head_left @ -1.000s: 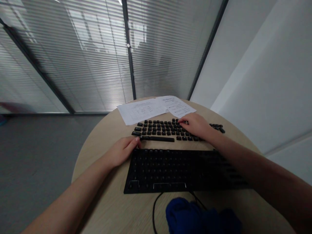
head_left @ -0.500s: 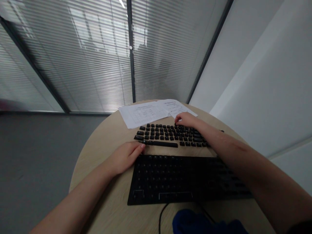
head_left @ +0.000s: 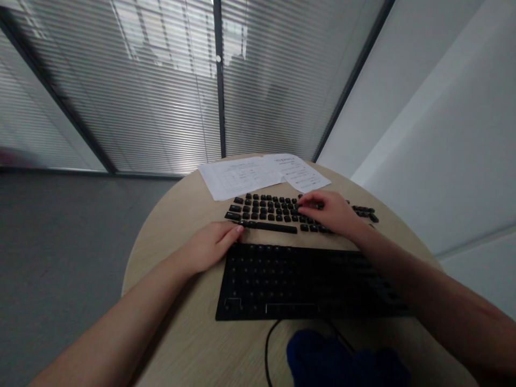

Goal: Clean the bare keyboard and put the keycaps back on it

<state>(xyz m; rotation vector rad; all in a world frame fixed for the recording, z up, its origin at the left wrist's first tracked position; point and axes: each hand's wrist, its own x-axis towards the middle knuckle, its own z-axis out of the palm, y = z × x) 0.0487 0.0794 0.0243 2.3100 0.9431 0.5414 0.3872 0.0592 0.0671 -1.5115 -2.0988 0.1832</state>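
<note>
My right hand (head_left: 332, 210) is over the rows of loose black keycaps (head_left: 271, 210), thumb and forefinger drawn together in a pinch. Whatever is between those fingertips cannot be made out against the black keys around them. Lying on the table, my left hand (head_left: 213, 242) has its thumb stretched out by the left end of the long spacebar keycap (head_left: 274, 227) and the upper left corner of the keyboard; its other fingers are partly hidden. The black keyboard base (head_left: 282, 285) lies nearest me, mostly bare of caps, with several keycaps seated along its top row.
Printed sheets (head_left: 242, 174) lie at the far side of the round wooden table (head_left: 161, 236). More loose keycaps (head_left: 365, 210) sit to the right, past my right hand. A black cable (head_left: 267, 349) runs from the keyboard's near edge toward me, beside something blue (head_left: 322, 357).
My right hand has come down and to the right, from the far row of keycaps to over the middle rows. My left hand stays by the keyboard's corner. The view has tilted slightly.
</note>
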